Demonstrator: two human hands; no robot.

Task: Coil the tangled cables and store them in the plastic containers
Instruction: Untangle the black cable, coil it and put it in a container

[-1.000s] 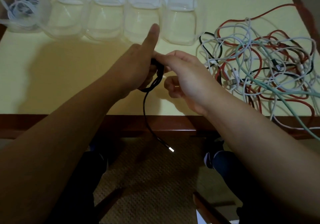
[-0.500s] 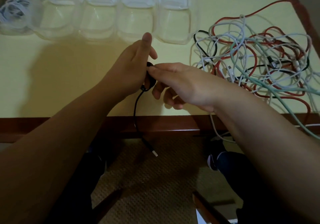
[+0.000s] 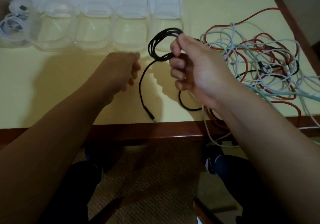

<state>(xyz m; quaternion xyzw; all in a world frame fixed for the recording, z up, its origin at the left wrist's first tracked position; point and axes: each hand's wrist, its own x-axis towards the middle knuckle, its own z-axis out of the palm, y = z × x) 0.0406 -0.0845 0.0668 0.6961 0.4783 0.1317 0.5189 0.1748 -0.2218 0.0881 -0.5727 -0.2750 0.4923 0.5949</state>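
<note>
Containers: five clear plastic containers stand in a row along the far edge of the table (image 3: 52, 78), each with a white lid propped behind it.
Container 1, far left (image 3: 15, 26): holds a coiled white cable (image 3: 12, 21); a dark plug shows at the top.
Containers 2 to 5: second (image 3: 57, 28), third (image 3: 94, 28), fourth (image 3: 130, 28) and fifth (image 3: 166, 21) show no contents.
Black cable (image 3: 161, 43): several loops gathered into one coil, held above the table in front of the fifth container. One tail hangs down left of the coil, its plug end near the table's front edge. A second black length curves out below the right hand.
Right hand (image 3: 195, 67): fingers curled, clamped on the coil's right side.
Left hand (image 3: 124, 71): blurred; just left of the hanging tail, apart from it. Whether the fingers are curled or relaxed, cannot tell.
Tangle (image 3: 259, 59): red, white, pale green and black cables heaped on the right of the table; strands too interlaced to count. A few trail over the front edge.
</note>
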